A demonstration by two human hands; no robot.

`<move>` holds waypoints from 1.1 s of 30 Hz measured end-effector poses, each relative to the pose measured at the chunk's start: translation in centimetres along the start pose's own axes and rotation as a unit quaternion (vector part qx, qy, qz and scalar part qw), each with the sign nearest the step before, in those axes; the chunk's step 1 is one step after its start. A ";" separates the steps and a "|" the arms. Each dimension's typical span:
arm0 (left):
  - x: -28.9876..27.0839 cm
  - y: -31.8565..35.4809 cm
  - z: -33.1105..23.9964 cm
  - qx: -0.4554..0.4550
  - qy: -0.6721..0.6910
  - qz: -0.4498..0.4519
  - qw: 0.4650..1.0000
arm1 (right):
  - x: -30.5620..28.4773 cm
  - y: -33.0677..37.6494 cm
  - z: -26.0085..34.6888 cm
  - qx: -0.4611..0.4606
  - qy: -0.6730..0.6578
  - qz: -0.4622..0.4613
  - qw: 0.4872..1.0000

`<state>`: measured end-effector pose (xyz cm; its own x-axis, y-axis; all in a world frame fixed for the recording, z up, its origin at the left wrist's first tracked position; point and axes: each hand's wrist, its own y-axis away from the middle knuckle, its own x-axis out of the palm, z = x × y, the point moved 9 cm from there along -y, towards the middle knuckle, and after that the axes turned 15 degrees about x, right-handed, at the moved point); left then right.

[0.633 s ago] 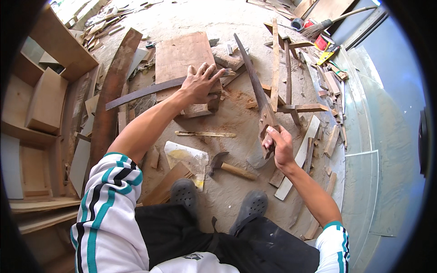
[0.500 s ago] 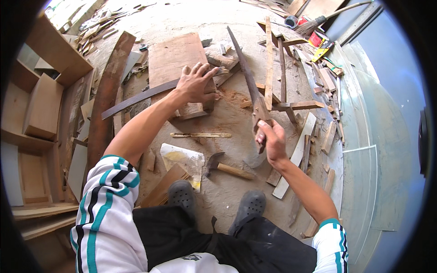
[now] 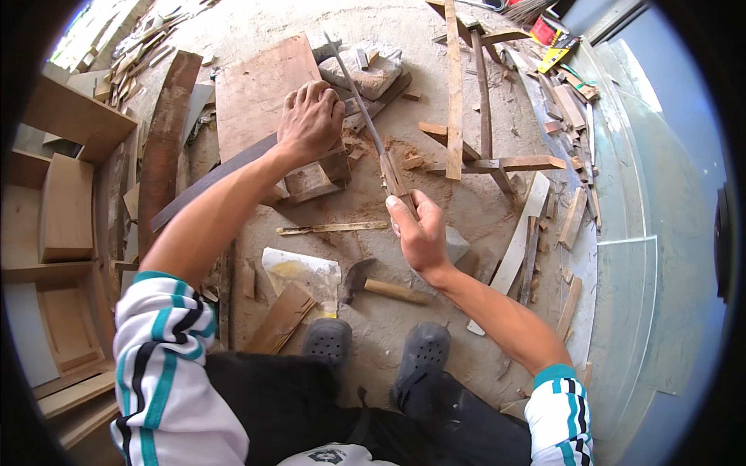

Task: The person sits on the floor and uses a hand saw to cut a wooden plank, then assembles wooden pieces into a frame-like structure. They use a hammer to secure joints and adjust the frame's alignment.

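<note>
My left hand (image 3: 309,123) presses down on a long dark wooden strip (image 3: 214,177), its fingers curled over it. The strip lies slanting across a low wooden support (image 3: 318,182), beside a flat brown board (image 3: 264,85). In my right hand (image 3: 422,233) is the wooden handle of a handsaw (image 3: 363,105), its narrow blade pointing away from me. The blade crosses close to the strip's right end, just right of my left hand; whether its teeth touch the wood I cannot tell. Sawdust (image 3: 400,151) lies on the ground right of the support.
A hammer (image 3: 396,292) lies before my feet, beside a white stained sheet (image 3: 303,273) and a thin stick (image 3: 332,227). A wooden frame (image 3: 483,101) stands at right, near glass panes (image 3: 622,311). Wooden cabinet parts (image 3: 66,210) fill the left side.
The saw has swung left, from beside the strip to its right end. My left hand's spread fingers have curled over the strip. The view has shifted slightly.
</note>
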<state>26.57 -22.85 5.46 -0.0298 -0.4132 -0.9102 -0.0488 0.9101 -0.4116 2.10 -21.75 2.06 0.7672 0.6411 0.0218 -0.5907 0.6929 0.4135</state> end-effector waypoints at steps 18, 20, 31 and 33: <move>0.0 -0.8 -0.4 0.013 0.047 0.072 0.996 | -0.4 -1.0 7.1 0.071 0.007 -0.056 0.996; 0.1 -0.7 -0.3 0.006 0.045 0.088 0.995 | -0.2 0.1 5.9 0.064 0.030 -0.078 0.994; 0.4 -0.5 -0.3 -0.003 0.063 0.097 0.993 | -0.4 3.1 2.9 0.026 0.032 -0.143 0.989; 0.6 -0.8 -0.3 0.001 0.061 0.099 0.993 | -0.4 3.3 2.6 0.013 0.041 -0.143 0.989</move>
<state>26.33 -23.80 5.27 -0.1591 -0.2268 -0.9609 -0.0287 0.9739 -0.2251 0.47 -20.57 5.83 0.8785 0.4452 -0.1732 -0.3450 0.8421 0.4146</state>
